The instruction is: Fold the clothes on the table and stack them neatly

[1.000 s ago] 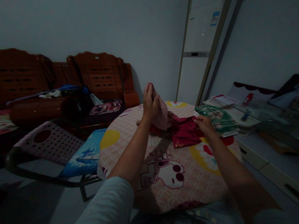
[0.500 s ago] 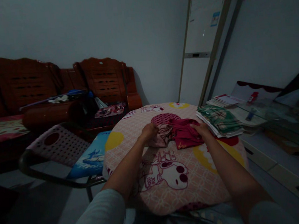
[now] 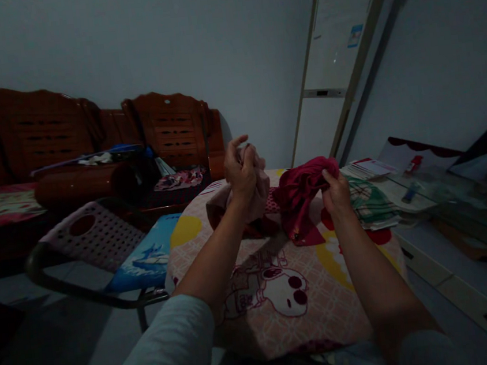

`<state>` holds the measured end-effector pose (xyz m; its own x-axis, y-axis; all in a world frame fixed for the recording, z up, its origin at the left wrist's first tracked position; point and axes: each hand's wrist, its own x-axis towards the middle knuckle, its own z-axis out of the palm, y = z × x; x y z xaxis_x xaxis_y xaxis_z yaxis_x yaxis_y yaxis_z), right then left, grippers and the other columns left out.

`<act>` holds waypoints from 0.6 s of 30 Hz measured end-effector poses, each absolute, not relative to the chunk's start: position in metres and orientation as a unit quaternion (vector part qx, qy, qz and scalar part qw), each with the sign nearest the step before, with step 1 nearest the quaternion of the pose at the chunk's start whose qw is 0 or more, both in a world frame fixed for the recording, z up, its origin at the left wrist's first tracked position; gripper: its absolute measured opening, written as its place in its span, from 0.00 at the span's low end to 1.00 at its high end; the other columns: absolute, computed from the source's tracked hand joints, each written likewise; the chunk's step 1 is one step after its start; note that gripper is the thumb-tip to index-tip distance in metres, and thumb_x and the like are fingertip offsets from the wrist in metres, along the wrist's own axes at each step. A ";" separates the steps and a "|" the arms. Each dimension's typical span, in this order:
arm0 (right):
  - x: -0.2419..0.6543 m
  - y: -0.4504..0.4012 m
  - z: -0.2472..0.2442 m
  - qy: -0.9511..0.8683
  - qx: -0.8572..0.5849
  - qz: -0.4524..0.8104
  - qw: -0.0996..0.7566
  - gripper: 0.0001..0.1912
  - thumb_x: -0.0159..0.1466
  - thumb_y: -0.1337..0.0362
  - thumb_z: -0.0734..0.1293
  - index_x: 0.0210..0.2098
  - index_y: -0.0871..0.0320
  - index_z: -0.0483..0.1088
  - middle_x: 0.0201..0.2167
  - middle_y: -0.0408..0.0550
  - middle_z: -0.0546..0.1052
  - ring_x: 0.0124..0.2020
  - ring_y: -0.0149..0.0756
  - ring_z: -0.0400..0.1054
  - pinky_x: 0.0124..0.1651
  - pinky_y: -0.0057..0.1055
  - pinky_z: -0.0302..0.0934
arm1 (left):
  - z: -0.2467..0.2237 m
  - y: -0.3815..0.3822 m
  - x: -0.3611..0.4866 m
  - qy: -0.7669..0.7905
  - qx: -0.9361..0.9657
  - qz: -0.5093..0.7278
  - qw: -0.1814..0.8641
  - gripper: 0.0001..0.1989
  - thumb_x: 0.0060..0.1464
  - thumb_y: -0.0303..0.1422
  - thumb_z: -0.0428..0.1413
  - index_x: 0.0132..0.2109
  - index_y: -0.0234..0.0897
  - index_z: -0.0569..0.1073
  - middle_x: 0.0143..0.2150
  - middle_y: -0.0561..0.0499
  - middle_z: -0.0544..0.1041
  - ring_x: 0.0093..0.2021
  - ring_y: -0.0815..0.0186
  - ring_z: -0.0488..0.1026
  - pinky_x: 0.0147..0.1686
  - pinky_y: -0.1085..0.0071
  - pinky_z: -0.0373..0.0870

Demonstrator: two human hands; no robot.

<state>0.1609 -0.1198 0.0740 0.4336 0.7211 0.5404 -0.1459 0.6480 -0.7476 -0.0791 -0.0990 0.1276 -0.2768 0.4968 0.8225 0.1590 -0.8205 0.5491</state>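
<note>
My left hand [image 3: 240, 170] is raised over the far part of the table, gripping a bunched pale pink cloth [image 3: 260, 197] that drapes below the wrist. One finger of that hand sticks up. At its right, my right hand [image 3: 335, 191] pinches the right end of a crumpled dark pink garment [image 3: 300, 191], lifted with its lower corner hanging near the tabletop. A small yellowish print shows near that corner. Whether the two cloths are joined cannot be made out. Below them lies a patterned tablecloth [image 3: 280, 329] with a cartoon dog on it.
A folded green plaid cloth [image 3: 369, 201] lies on stacked papers at the table's right, beside a glass-topped cabinet [image 3: 467, 205]. A metal-framed chair [image 3: 95, 221] with a blue seat stands at the left. Wooden sofas [image 3: 168, 126] and a tall white air conditioner [image 3: 317, 76] line the wall.
Both hands have risen from the tabletop, lifting the cloths with them. The pale pink cloth is now bunched in my left hand, and the dark pink garment hangs from my right.
</note>
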 end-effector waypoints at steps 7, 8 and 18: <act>0.141 -0.163 0.046 -0.578 -0.391 0.506 0.507 0.12 0.46 0.60 0.74 0.28 0.60 0.75 0.24 0.42 0.77 0.26 0.34 0.70 0.32 0.30 0.64 | 0.016 -0.130 -0.072 0.288 0.858 0.320 0.281 0.27 0.45 0.34 0.63 0.54 0.33 0.74 0.41 0.49 0.80 0.39 0.63 0.74 0.43 0.68 0.72; 0.138 -0.167 0.040 -0.594 -0.400 0.524 0.461 0.13 0.46 0.59 0.75 0.28 0.61 0.76 0.23 0.42 0.77 0.25 0.34 0.70 0.31 0.29 0.63 | 0.004 -0.131 -0.071 0.297 0.868 0.281 0.281 0.20 0.46 0.33 0.61 0.48 0.33 0.77 0.39 0.50 0.80 0.37 0.63 0.74 0.41 0.69 0.72; 0.160 -0.162 -0.006 -0.559 -0.521 0.422 0.488 0.22 0.47 0.57 0.75 0.40 0.58 0.78 0.29 0.46 0.81 0.29 0.35 0.73 0.32 0.29 0.64 | 0.095 -0.073 -0.142 0.580 0.477 0.660 -0.036 0.08 0.52 0.27 0.51 0.39 0.33 0.73 0.36 0.48 0.77 0.38 0.64 0.73 0.42 0.70 0.68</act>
